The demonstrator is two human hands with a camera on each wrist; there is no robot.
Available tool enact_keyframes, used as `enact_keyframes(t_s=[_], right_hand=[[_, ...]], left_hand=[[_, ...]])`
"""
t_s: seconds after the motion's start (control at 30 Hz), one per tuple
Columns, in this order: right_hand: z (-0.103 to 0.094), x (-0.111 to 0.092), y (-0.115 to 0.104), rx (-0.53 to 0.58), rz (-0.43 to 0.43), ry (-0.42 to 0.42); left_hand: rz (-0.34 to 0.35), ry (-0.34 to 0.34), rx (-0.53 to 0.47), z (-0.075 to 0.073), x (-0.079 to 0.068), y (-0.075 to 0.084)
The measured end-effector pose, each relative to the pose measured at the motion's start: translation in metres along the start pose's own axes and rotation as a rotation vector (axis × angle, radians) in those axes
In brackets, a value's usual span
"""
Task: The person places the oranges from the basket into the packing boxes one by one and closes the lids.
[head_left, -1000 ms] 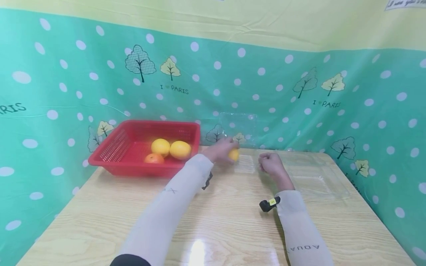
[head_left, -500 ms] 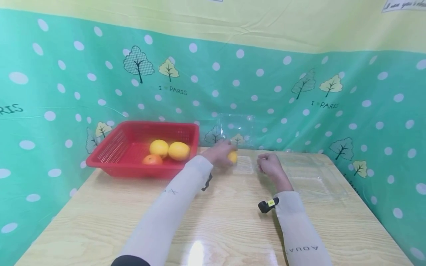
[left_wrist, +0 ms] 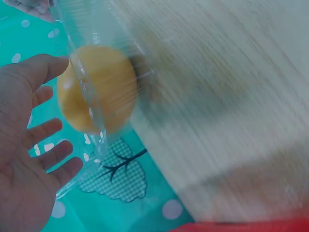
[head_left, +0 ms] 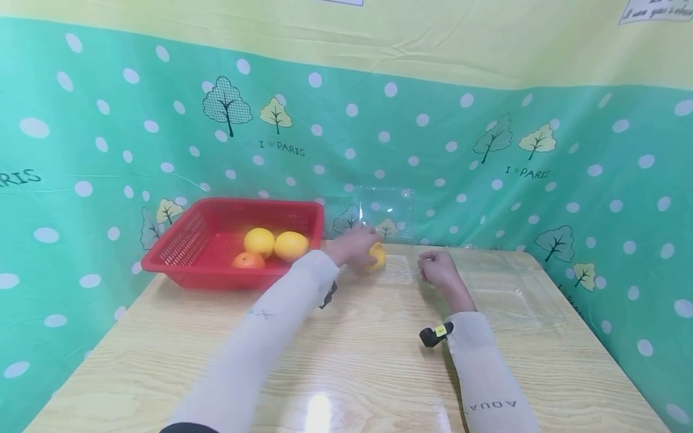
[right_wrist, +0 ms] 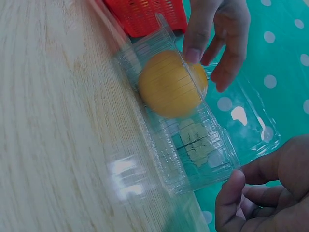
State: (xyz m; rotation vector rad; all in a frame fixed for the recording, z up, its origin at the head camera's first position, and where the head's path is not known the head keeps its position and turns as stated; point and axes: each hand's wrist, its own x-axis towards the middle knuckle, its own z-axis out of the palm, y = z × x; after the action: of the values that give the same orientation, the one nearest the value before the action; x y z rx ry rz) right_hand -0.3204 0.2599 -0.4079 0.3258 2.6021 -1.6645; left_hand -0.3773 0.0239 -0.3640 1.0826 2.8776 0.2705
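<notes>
A round yellow-orange fruit, like an orange (right_wrist: 166,87), sits in one end of a clear plastic clamshell box (right_wrist: 212,169). My left hand (head_left: 354,246) is at the box's left end, its thumb tip right at the fruit and rim. In the left wrist view its other fingers are loosely bent, apart from the fruit. Thumb and finger of my right hand (right_wrist: 270,188) pinch the rim at the opposite corner. The box's clear lid (head_left: 384,204) stands raised behind it.
A red plastic basket (head_left: 216,278) stands at the left, holding two yellow fruits (head_left: 291,246) and a redder orange one (head_left: 249,260). Further clear plastic containers (head_left: 514,294) lie at the right. A green dotted curtain (head_left: 444,150) hangs behind the wooden table (head_left: 368,355).
My left hand has eased slightly left off the fruit, so more of the fruit shows at the box. The right hand stays in place at the rim.
</notes>
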Motion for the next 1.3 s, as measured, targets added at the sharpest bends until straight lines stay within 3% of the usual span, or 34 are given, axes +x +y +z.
enact_keyframes(t_s=[0.2,0.43,0.73,0.97,1.13,1.3], right_hand=[[-0.001,-0.002,-0.001,0.012,0.001,-0.004],[0.000,-0.002,-0.001,0.003,0.001,-0.013],[0.001,-0.001,0.000,0.007,-0.003,-0.013],[0.001,-0.001,0.001,0.010,-0.001,-0.007],[0.001,-0.001,0.001,0.003,-0.008,-0.006],[0.002,0.000,0.002,0.001,-0.014,-0.003]], left_hand=[[0.041,0.057,0.021,-0.016,-0.015,-0.005],[0.064,0.132,0.074,-0.033,-0.038,-0.030],[0.002,0.172,0.062,-0.053,-0.070,-0.072],[-0.091,0.181,0.067,-0.056,-0.081,-0.104],[-0.185,0.150,0.025,-0.052,-0.086,-0.114],[-0.238,0.070,-0.012,-0.045,-0.091,-0.119]])
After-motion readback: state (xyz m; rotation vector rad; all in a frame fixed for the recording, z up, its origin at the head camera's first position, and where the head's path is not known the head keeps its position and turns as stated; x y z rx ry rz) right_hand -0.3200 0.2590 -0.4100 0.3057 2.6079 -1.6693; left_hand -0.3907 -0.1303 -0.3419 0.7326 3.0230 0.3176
